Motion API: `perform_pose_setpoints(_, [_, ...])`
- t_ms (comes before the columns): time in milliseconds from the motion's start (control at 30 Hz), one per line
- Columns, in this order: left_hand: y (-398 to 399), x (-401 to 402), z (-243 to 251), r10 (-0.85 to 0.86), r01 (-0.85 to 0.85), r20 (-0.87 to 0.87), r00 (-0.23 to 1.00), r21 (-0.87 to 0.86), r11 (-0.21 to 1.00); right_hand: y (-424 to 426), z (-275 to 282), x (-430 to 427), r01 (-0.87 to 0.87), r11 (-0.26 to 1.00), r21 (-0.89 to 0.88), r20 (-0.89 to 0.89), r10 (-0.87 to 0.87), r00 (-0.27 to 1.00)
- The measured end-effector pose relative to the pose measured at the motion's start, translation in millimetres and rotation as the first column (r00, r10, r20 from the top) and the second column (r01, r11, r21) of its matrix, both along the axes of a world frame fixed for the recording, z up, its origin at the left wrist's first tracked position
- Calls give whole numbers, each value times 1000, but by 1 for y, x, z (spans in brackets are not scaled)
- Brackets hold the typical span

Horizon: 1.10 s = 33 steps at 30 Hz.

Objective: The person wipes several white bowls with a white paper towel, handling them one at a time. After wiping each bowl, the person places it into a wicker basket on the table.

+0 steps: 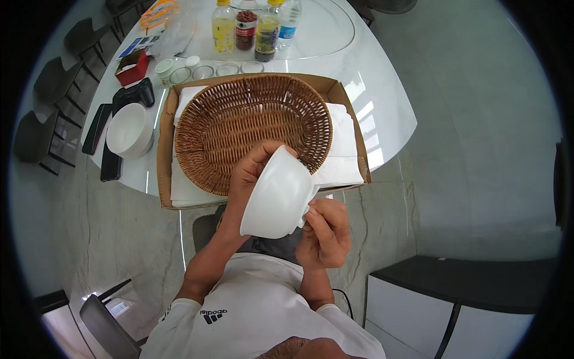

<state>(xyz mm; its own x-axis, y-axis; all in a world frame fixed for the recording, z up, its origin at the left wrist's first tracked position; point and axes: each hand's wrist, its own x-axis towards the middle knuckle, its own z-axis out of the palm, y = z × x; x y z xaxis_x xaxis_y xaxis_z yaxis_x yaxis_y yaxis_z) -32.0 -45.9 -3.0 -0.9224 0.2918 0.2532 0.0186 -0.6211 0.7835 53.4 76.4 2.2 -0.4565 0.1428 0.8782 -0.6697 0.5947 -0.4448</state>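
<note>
Tilted on its side, a white bowl (pixel 279 197) is held up in front of my body, its outer wall towards the camera. My left hand (pixel 251 175) grips the bowl by its rim, and some of the fingers are hidden behind it. At the bowl's base, my right hand (pixel 326 231) pinches a crumpled white tissue (pixel 306 215) that touches the underside. Beyond the bowl lies an oval brown wicker basket (pixel 242 134) with nothing inside. The basket rests in a shallow cardboard box (pixel 165 179) lined with white paper sheets (pixel 343 143).
Left of the box stand stacked white bowls (pixel 130 130), a black game controller (pixel 134 95) and a red box (pixel 133 67). Glass jars (pixel 228 69) line the box's far edge. Several bottles (pixel 267 33) stand farther back on the white table (pixel 385 103). Low cabinets (pixel 448 287) are at right.
</note>
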Motion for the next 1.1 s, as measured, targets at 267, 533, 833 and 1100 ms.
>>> perform_pose_setpoints(267, [-2,5,17,-61,65,31,998,-157,985,16,-1,-2,24,994,-107,5,-24,1000])
perform_pose_setpoints(533, [-3,2,21,-39,45,53,998,-130,990,7,-6,8,-23,997,-78,-61,18,998])
perform_pose_setpoints(833, [-4,2,23,-109,111,23,994,-132,985,5,-16,2,59,985,-164,16,-57,998])
perform_pose_setpoints(1100, [-3,7,20,-173,172,-8,985,-50,984,6,-20,7,-14,996,-86,-154,0,988])
